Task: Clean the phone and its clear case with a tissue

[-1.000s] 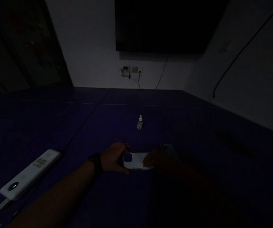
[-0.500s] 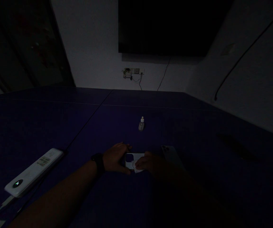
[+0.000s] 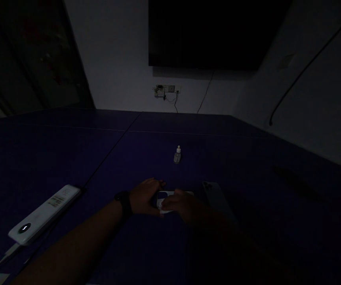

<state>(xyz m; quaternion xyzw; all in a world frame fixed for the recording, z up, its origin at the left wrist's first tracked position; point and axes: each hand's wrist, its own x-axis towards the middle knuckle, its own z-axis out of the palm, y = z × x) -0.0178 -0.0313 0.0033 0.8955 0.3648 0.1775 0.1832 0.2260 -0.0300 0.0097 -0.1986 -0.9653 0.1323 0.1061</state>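
Note:
A pale phone case (image 3: pixel 170 193) with a camera cutout lies flat on the dark blue table. My left hand (image 3: pixel 144 196), with a dark watch at the wrist, grips the case's left end between thumb and fingers. In my right hand (image 3: pixel 182 204) is a crumpled white tissue (image 3: pixel 160 204), pinched under the fingertips and pressed on the case near the cutout. That hand covers much of the case. Right of it lies a phone (image 3: pixel 216 196), camera side up, partly in shadow. Beyond the hands stands a small dropper bottle (image 3: pixel 177 155) with a white top.
A white power bank (image 3: pixel 47 213) with a lit round display and a plugged-in cable (image 3: pixel 2 261) lies at the left. One dark flat thing (image 3: pixel 295 183) rests at the right, too dim to name. Sockets (image 3: pixel 167 90) and a large dark screen (image 3: pixel 214 35) are on the far wall.
My right hand has slid left along the case with the tissue, towards the camera cutout, baring the case's right end. My left hand stays on the left end.

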